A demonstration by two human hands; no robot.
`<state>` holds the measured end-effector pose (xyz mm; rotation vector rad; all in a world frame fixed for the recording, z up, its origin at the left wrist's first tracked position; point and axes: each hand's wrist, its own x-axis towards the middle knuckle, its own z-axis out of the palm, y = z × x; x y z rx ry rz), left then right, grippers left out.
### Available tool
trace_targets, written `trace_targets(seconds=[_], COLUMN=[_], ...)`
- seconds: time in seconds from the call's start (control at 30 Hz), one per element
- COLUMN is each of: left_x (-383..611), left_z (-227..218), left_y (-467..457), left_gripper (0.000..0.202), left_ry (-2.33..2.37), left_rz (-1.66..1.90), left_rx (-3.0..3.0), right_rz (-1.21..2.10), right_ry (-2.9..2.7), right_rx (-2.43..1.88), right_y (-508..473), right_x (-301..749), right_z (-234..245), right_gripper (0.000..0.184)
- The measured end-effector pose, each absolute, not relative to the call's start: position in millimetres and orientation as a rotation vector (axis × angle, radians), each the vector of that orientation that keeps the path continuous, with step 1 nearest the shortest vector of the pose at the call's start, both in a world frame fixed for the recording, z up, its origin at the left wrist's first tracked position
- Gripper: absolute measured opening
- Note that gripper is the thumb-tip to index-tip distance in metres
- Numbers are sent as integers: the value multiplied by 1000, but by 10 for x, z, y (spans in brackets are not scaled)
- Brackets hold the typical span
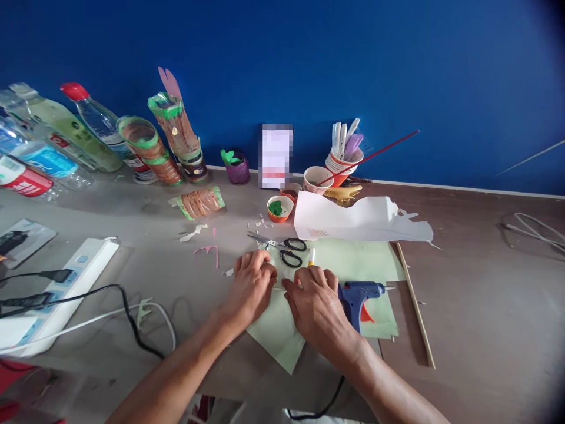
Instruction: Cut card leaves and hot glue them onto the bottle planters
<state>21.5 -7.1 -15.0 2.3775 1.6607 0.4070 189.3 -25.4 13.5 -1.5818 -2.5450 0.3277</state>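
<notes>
My left hand [252,285] and my right hand [315,300] rest close together on a pale green paper sheet [353,262] on the table. Both have their fingers curled and pressed down on the paper, pinching something small between them that I cannot make out. A blue glue gun [359,294] lies on the sheet just right of my right hand. Black-handled scissors [286,247] and a small white-and-yellow glue stick [311,256] lie just beyond my fingers.
A white paper sheet [353,221] lies behind the green one, and a thin wooden stick [415,303] to the right. Paper cups with pens [343,154], a paint cup [279,208], decorated bottles [176,132] and plastic bottles [95,121] line the blue wall. A power strip [66,282] with cables sits left.
</notes>
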Motion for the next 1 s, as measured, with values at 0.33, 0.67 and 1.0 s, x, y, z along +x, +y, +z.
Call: trace_targets(seconds=[0.33, 0.67, 1.0], left_x=[205, 140, 160], left_z=[-148, 18, 101], left_y=[-59, -116, -134], left_gripper=[11, 12, 11], left_ry=[1637, 1386, 1314], left_rz=[482, 733, 695], left_rx=[2342, 2145, 2076], right_rz=[313, 466, 447], right_ry=[-2402, -2116, -2140], right_rx=[-1527, -1364, -1378], right_y=[-255, -216, -228], right_x=[1922, 1927, 1876], right_z=[77, 86, 90], right_gripper=[18, 16, 21])
